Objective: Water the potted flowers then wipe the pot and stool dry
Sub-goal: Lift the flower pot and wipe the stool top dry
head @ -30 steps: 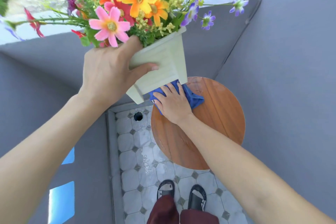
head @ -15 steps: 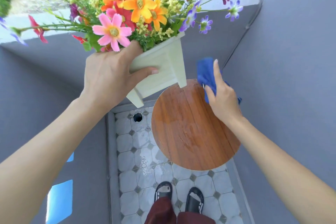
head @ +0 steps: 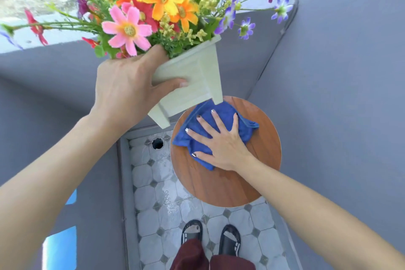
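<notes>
My left hand (head: pixel 127 85) grips the pale green square pot (head: pixel 192 81) and holds it tilted in the air, above the far left edge of the stool. Colourful flowers (head: pixel 157 2) spill out of the pot toward the upper left. The round wooden stool (head: pixel 236 182) stands below on the tiled floor. My right hand (head: pixel 219 138) lies flat with fingers spread on a blue cloth (head: pixel 221 114), pressing it onto the stool's far half. Wet streaks show on the wood near my wrist.
Grey walls close in on the left, far side and right of a narrow strip of grey-and-white tiled floor (head: pixel 157 182), which looks wet. A drain hole (head: pixel 157 143) sits in the far left corner. My sandalled feet (head: pixel 210 239) stand just before the stool.
Half a second ago my right hand held the cloth lifted at the stool's far right edge; now it presses the cloth flat on the stool top. The pot stays held up.
</notes>
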